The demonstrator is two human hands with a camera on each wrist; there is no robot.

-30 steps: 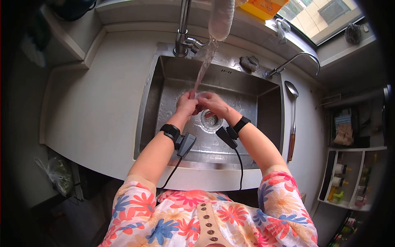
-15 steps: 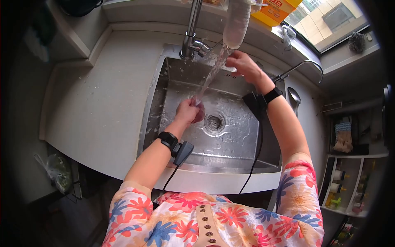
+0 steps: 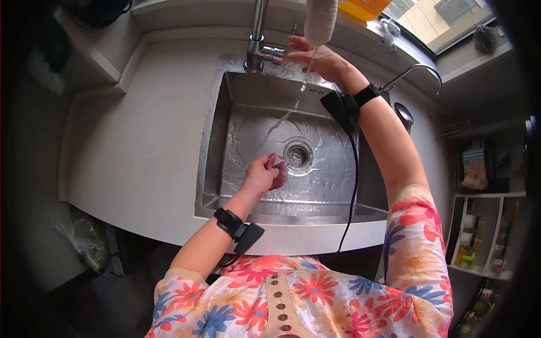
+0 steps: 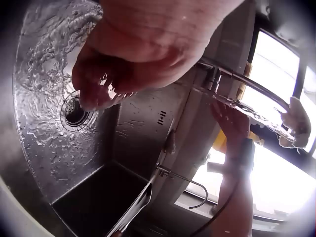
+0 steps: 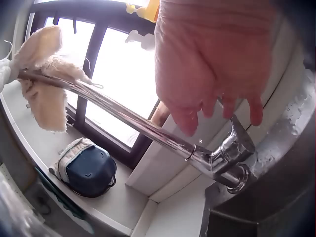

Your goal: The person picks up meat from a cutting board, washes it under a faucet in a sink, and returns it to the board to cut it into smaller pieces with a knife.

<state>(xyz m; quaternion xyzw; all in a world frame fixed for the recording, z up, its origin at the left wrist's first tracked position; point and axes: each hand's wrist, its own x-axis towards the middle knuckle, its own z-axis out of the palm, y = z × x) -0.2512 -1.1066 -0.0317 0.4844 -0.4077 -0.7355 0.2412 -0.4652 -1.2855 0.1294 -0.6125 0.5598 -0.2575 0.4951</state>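
Note:
Low over the steel sink (image 3: 242, 121), the left hand (image 3: 259, 177) holds a small dark red, wet item (image 3: 278, 179) between thumb and curled fingers, left of and below the drain (image 3: 297, 155). The left hand (image 4: 148, 44) hides most of that item in the left wrist view. At the back of the sink the right hand (image 3: 331, 63) is raised beside the faucet (image 3: 255, 53), its fingers extended. In the right wrist view the right hand (image 5: 212, 64) hangs by the lever body (image 5: 236, 147); contact is unclear. A thin broken stream falls from the cloth-wrapped spout (image 3: 320, 22).
A second thin curved tap (image 3: 422, 69) stands at the sink's right back corner, near a ladle (image 3: 404, 115). Behind, on the ledge, is a yellow container (image 3: 363, 8). A dark blue pot (image 5: 90, 170) shows in the right wrist view.
My right hand has left the left hand and moved up to the faucet. My left hand has come lower and nearer with the red item. The water stream has thinned.

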